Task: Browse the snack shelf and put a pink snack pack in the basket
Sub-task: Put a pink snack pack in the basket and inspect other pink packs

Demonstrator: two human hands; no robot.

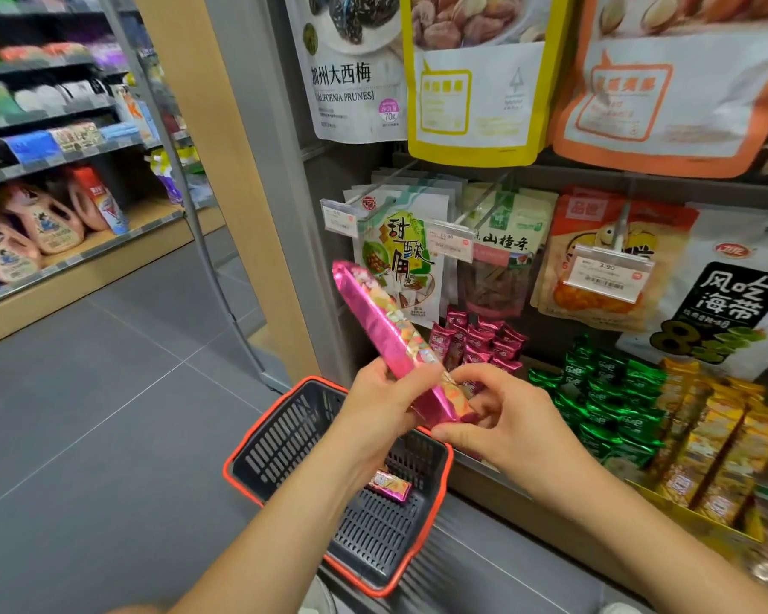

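Bright, even indoor light, soft shadows only. Glare on the pink pack [384, 325] and green wrappers [604, 392]. Edges bend from the wide lens; left shelves [41, 139] and orange bag [666, 95] are blurred.

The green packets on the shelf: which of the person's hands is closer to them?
Right. The right hand pinches the lower end of the pink snack pack, just left of the green packets; the left hand grips the pack farther left, above the basket.

The pack [373, 319] is shiny pink with a multicoloured speckled face. At six o'clock the basket [276, 440] is dark grey, rimmed orange-red.
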